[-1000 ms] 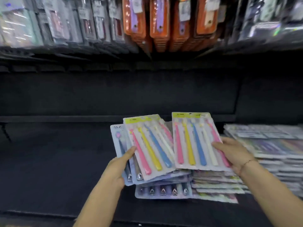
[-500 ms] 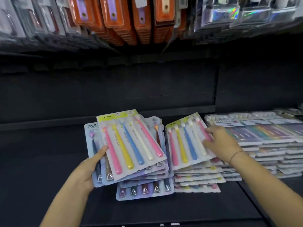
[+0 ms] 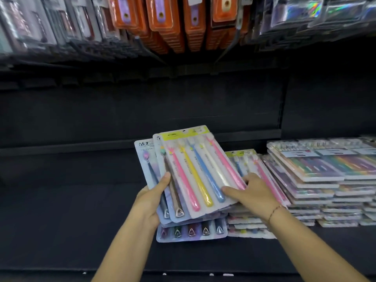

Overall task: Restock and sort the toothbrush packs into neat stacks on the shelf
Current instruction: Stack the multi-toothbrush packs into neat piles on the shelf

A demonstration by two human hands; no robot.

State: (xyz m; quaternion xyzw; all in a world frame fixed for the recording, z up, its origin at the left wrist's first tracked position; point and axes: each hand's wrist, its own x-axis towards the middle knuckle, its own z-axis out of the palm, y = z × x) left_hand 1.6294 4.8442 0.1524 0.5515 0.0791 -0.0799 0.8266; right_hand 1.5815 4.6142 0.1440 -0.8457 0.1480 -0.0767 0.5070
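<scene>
Pinching fanned toothbrush packs (image 3: 195, 169) (pastel handles, yellow header) are left hand (image 3: 151, 202) and right hand (image 3: 252, 193).

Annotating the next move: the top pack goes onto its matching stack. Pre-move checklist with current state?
1. The left hand holds the bundle: ok.
2. The right hand grips the top pack, thumb on its face: ok.
3. The bundle is one kind only: not ok; purple packs lie under the top pack.
4. The matching stack shows right of the bundle: ok.
5. The matching stack is squared up: cannot tell; the right hand covers most of it.
</scene>
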